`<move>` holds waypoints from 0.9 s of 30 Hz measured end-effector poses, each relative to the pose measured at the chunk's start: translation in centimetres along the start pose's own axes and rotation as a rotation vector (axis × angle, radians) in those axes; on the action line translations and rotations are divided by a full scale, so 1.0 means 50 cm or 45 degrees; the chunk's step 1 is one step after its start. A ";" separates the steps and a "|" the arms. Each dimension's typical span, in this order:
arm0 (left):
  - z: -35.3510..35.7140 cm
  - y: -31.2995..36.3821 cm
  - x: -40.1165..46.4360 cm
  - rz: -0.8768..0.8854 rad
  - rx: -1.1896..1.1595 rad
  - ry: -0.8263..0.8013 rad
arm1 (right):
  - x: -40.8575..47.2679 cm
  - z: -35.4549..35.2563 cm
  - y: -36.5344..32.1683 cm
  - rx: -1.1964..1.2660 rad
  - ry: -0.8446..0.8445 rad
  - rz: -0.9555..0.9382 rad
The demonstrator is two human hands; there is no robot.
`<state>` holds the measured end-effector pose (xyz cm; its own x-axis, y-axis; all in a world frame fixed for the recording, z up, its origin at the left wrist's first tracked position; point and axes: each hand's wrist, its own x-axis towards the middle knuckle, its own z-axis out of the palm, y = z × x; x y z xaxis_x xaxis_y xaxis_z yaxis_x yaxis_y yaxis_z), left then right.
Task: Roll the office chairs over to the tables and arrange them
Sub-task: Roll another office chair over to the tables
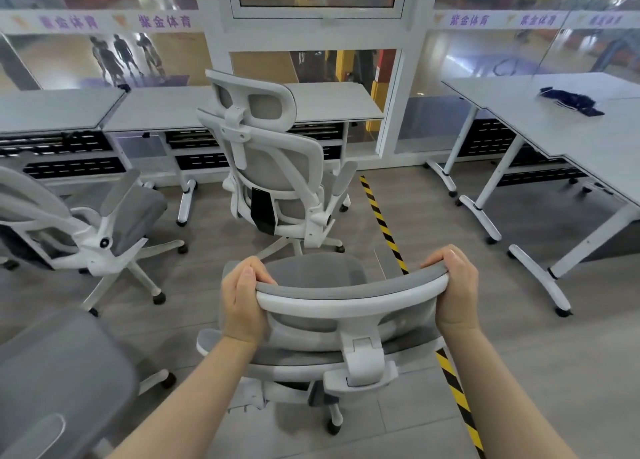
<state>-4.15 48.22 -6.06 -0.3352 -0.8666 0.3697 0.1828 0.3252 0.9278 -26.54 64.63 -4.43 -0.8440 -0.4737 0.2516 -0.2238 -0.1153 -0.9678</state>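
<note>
A white-framed grey mesh office chair (346,334) stands right in front of me, its back toward me. My left hand (242,299) grips the left end of its headrest, and my right hand (453,289) grips the right end. A second chair of the same kind (277,174) stands ahead, facing the grey table (332,102) by the glass wall. A third chair (90,223) sits to the left, near another table (52,109).
A fourth chair's grey seat (59,372) fills the lower left corner. A long table (571,129) on wheeled legs runs along the right, with a dark cloth (571,100) on it. Yellow-black tape (384,226) crosses the grey floor.
</note>
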 end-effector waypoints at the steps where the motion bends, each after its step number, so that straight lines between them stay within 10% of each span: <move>1: 0.005 -0.001 0.002 -0.015 -0.023 0.004 | 0.002 -0.003 0.001 -0.009 0.003 -0.005; 27: 0.097 -0.023 0.048 -0.014 0.029 -0.028 | 0.092 -0.050 0.033 0.025 0.027 0.031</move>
<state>-9.65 47.61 -6.03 -0.3576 -0.8615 0.3604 0.1582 0.3245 0.9326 -32.02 64.41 -4.85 -0.8592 -0.4581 0.2280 -0.1936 -0.1213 -0.9735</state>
